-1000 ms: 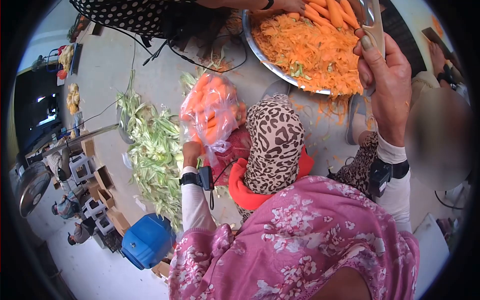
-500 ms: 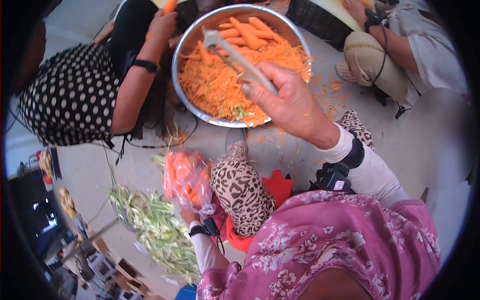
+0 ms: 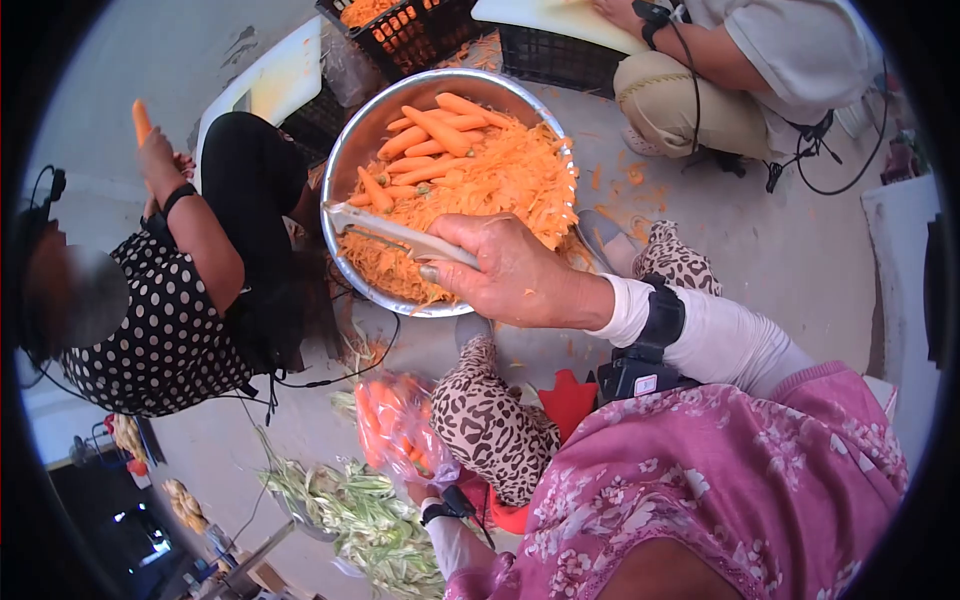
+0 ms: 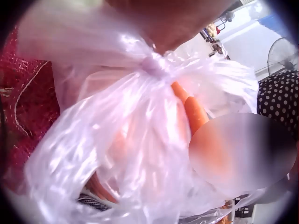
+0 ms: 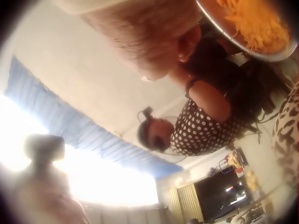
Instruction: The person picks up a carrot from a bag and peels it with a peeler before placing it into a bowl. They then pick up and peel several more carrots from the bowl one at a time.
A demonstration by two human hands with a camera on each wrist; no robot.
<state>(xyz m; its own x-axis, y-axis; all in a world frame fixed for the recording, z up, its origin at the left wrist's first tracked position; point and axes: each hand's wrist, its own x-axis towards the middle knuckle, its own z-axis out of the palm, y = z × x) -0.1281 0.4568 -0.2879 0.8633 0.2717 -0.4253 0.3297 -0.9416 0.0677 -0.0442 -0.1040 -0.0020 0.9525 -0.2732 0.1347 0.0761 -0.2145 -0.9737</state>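
Observation:
My right hand [image 3: 520, 272] grips the pale handle of a peeler [image 3: 395, 230], held over the near part of a large metal basin [image 3: 335, 255]. Peeled carrots [image 3: 435, 135] lie in the basin on a heap of orange peelings [image 3: 510, 165]. Low down, my left hand [image 3: 422, 492] is at the clear plastic bag [image 3: 395, 420] of carrots. In the left wrist view, that hand [image 4: 173, 21] reaches in from the top beside the bag's gathered knot [image 4: 156, 65], near two carrots [image 4: 196, 112]. Its fingertips are hidden, so I cannot tell its grip.
Green leafy trimmings [image 3: 370, 525] lie on the floor beside the bag. A person in a polka-dot top [image 3: 180, 320] sits at the left, holding up a carrot [image 3: 142, 122]. Another person's bent knee [image 3: 690, 105] is at the upper right. Black crates [image 3: 425, 35] and boards [image 3: 275, 85] stand behind the basin.
The view has swung, bringing the whole basin into sight. My right hand has carried the peeler from the basin's right side across to its near part. My left hand stays at the bag.

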